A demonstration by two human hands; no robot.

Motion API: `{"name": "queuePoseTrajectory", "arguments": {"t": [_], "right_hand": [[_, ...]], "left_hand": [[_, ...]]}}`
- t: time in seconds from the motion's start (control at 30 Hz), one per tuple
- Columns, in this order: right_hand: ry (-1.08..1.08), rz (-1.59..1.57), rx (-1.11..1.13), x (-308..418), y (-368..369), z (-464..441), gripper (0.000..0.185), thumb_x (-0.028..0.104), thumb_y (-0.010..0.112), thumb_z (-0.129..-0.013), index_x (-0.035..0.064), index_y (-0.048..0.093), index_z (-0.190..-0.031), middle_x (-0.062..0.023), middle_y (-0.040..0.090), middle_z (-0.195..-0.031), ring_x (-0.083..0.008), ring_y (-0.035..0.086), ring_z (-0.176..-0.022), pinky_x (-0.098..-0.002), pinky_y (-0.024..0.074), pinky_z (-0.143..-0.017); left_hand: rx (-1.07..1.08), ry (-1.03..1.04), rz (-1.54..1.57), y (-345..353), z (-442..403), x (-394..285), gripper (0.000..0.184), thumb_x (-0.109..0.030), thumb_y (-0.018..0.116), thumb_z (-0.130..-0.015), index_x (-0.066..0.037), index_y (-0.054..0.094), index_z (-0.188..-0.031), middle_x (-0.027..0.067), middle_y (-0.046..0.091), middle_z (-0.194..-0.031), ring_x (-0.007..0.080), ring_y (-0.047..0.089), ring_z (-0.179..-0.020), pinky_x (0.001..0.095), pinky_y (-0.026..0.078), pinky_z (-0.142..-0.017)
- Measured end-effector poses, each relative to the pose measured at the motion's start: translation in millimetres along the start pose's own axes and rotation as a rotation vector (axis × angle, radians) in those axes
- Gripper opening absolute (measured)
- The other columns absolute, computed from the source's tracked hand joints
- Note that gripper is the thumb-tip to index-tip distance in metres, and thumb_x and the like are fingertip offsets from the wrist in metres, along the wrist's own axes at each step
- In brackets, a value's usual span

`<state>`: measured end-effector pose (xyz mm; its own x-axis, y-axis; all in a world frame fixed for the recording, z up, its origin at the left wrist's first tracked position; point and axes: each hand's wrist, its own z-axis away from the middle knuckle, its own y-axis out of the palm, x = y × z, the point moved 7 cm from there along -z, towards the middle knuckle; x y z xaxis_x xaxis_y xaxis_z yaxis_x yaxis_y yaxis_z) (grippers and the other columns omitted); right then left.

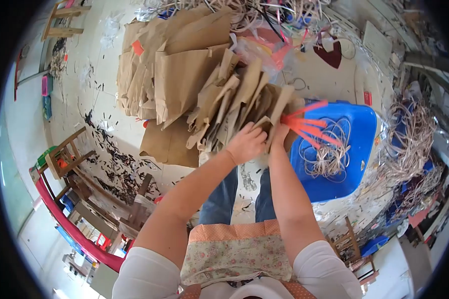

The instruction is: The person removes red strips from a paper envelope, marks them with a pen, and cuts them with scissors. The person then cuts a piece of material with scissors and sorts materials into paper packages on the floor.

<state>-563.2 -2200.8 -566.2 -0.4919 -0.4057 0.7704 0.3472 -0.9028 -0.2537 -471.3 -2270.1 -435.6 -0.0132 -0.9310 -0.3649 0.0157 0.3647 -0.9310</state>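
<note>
In the head view, a thick pile of brown kraft paper point(184, 74) fans out in front of me, its near sheets bent and standing on edge. My left hand point(247, 143) is closed, fingers curled over the near edge of several upright sheets. Beside it, my right hand point(279, 133) is partly hidden behind a folded sheet of brown paper point(281, 107), which it appears to pinch. A bunch of red-orange strips point(312, 124) spreads rightward from the right hand, over the rim of a blue tub point(366, 129); whether that hand grips them is unclear.
Coils of pale cord point(327, 157) lie in the blue tub. More tangled cord point(409, 139) heaps at the right. Small dark scraps point(114, 159) litter the floor at left, near a wooden stool point(67, 154). Pink plastic point(267, 47) lies behind the paper.
</note>
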Motion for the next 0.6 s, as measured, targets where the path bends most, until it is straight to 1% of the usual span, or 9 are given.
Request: {"name": "queuePoseTrajectory", "arguments": {"t": [0.03,0.1,0.17,0.2,0.23,0.33,0.4,0.5,0.6], "right_hand": [[0.059,-0.106,0.001,6,6,11,0.031,0.027,0.052,-0.095,0.0004,0.061,-0.108,-0.0164,0.064,-0.104,-0.0266,0.059,-0.097,-0.0349,0.044,-0.088],[0.111,-0.202,0.032,12,12,32,0.03,0.027,0.052,-0.095,0.0006,0.061,-0.107,-0.0161,0.064,-0.104,-0.0265,0.059,-0.096,-0.035,0.0442,-0.087],[0.131,-0.248,0.074,13,16,49,0.03,0.027,0.053,-0.094,0.0009,0.061,-0.107,-0.0158,0.064,-0.104,-0.0263,0.059,-0.096,-0.035,0.0444,-0.087],[0.147,-0.261,0.094,12,15,57,0.03,0.027,0.053,-0.094,0.001,0.061,-0.107,-0.0157,0.064,-0.104,-0.0262,0.059,-0.096,-0.0351,0.0444,-0.086],[0.161,-0.268,0.11,12,15,61,0.03,0.027,0.053,-0.094,0.0011,0.061,-0.107,-0.0155,0.064,-0.104,-0.0262,0.059,-0.095,-0.0351,0.0445,-0.086],[0.207,-0.273,0.124,9,4,72,0.03,0.027,0.053,-0.094,0.0015,0.062,-0.106,-0.0151,0.064,-0.103,-0.0259,0.059,-0.095,-0.0352,0.0448,-0.085],[0.228,-0.257,0.132,5,-4,76,0.029,0.027,0.054,-0.093,0.0018,0.062,-0.106,-0.0148,0.064,-0.103,-0.0258,0.059,-0.094,-0.0353,0.0449,-0.085],[0.234,-0.215,0.166,0,-7,75,0.029,0.027,0.054,-0.093,0.0022,0.062,-0.106,-0.0144,0.064,-0.103,-0.0256,0.059,-0.094,-0.0354,0.0452,-0.084],[0.23,-0.166,0.19,-6,-6,71,0.029,0.027,0.054,-0.093,0.0025,0.062,-0.105,-0.014,0.064,-0.103,-0.0253,0.059,-0.093,-0.0355,0.0454,-0.083]], "left_hand": [[0.108,-0.002,-0.034,10,-2,-4,0.018,-0.019,0.057,-0.071,-0.014,0.065,-0.085,0.0031,0.058,-0.094,0.0228,0.053,-0.104,0.0433,0.037,-0.097],[-0.024,-0.085,-0.046,0,-3,-15,0.026,-0.02,0.056,-0.073,-0.013,0.066,-0.096,0.0079,0.057,-0.109,0.0274,0.048,-0.116,0.0473,0.034,-0.101],[-0.03,-0.246,0.097,-23,16,-35,0.044,-0.024,0.053,-0.078,-0.007,0.061,-0.117,0.014,0.048,-0.131,0.0287,0.038,-0.13,0.0557,0.026,-0.107],[0.068,-0.246,0.144,-36,36,-58,0.048,-0.023,0.052,-0.08,-0.009,0.054,-0.126,0.0164,0.038,-0.142,0.0293,0.027,-0.139,0.0574,0.021,-0.11],[0.084,-0.326,0.123,-72,55,-74,0.057,-0.024,0.06,-0.08,-0.015,0.045,-0.134,0.0131,0.037,-0.143,0.0292,0.03,-0.136,0.0526,0.024,-0.109],[0.047,-0.708,0.505,-121,145,-104,0.054,-0.023,0.062,-0.08,-0.017,0.048,-0.132,0.0155,0.037,-0.141,0.0299,0.035,-0.133,0.0529,0.026,-0.108],[0.335,-0.882,0.314,-88,230,-133,0.053,-0.03,0.061,-0.082,-0.019,0.047,-0.133,0.0175,0.039,-0.138,0.0329,0.039,-0.129,0.0515,0.031,-0.105],[0.265,-1.261,0.557,-99,285,-153,0.056,-0.039,0.059,-0.082,-0.021,0.045,-0.134,0.0182,0.04,-0.137,0.0362,0.042,-0.124,0.0504,0.037,-0.1],[0.305,-1.292,0.414,-100,277,-145,0.061,-0.045,0.057,-0.081,-0.023,0.043,-0.135,0.0184,0.041,-0.135,0.0383,0.044,-0.122,0.0499,0.041,-0.095]]}}
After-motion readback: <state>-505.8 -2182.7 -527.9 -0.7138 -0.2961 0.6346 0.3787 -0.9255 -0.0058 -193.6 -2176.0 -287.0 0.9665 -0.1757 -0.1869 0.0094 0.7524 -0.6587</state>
